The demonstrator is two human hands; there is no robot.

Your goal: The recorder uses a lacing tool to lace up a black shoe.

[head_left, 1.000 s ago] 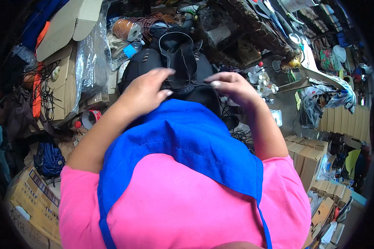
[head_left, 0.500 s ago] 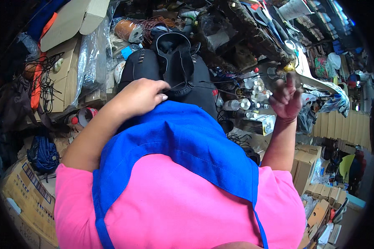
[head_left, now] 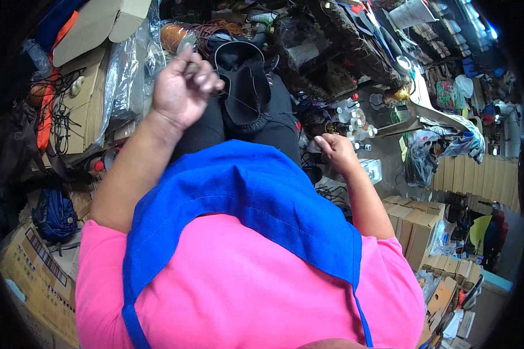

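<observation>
A black shoe upper (head_left: pixel 247 96) rests across my legs, its opening facing up and stitches running along the near rounded edge. A thin thread shows across its inside. Just left of the shoe my left hand (head_left: pixel 183 90) is raised, palm up, with its fingers curled in; whether it grips the thread cannot be made out. My right hand (head_left: pixel 336 152) sits lower on the right, apart from the shoe, with its fingers closed and the thumb on top. What it holds, if anything, is hidden.
Several small bottles (head_left: pixel 355 119) stand beyond my right hand. Flattened cardboard (head_left: pixel 90 110) and clear plastic sheeting (head_left: pixel 131 70) lie on the left, and an orange thread spool (head_left: pixel 172 36) stands behind. Cardboard boxes (head_left: pixel 413 224) are stacked at the right.
My left hand has risen from the shoe's near edge and moved away to its left. My right hand has dropped from its raised, spread pose at the right, moved inward and closed.
</observation>
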